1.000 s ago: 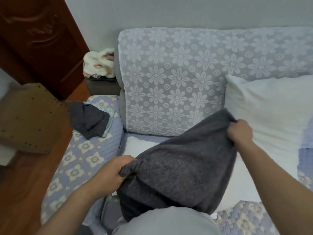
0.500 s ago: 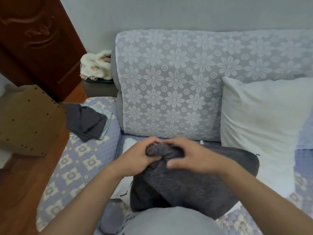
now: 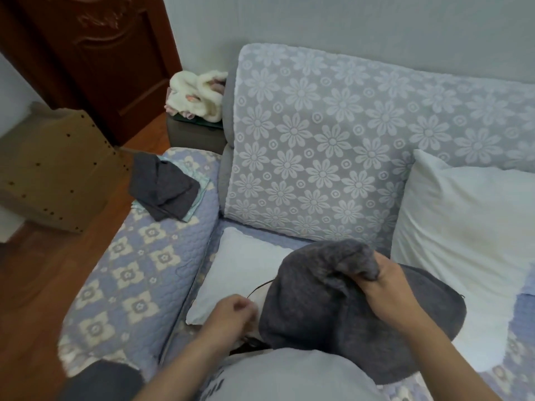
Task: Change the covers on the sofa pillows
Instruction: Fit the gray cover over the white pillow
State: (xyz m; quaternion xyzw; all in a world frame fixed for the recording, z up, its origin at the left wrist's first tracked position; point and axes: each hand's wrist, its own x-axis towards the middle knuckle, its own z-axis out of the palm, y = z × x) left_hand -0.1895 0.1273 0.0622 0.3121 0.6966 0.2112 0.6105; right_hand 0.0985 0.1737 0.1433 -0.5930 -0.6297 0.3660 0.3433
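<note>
Two bare pillows (image 3: 463, 233) (image 3: 243, 273) on sofa (image 3: 318, 146), two dark covers. My right hand (image 3: 388, 287) grips one cover (image 3: 318, 299); my left hand (image 3: 234, 314) is curled, apparently holding nothing. Second cover (image 3: 162, 186) lies on armrest (image 3: 139, 256).

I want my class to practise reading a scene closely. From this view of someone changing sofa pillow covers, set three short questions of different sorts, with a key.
1. True or false: the right hand grips a bunched part of the dark grey cover.
2. Where does the folded dark cloth lie? A) on the floor B) on the sofa's quilted armrest C) on the white pillow
3. Fill in: the sofa backrest cover has a ____ pattern.

Key: 1 true; 2 B; 3 flower.
</note>
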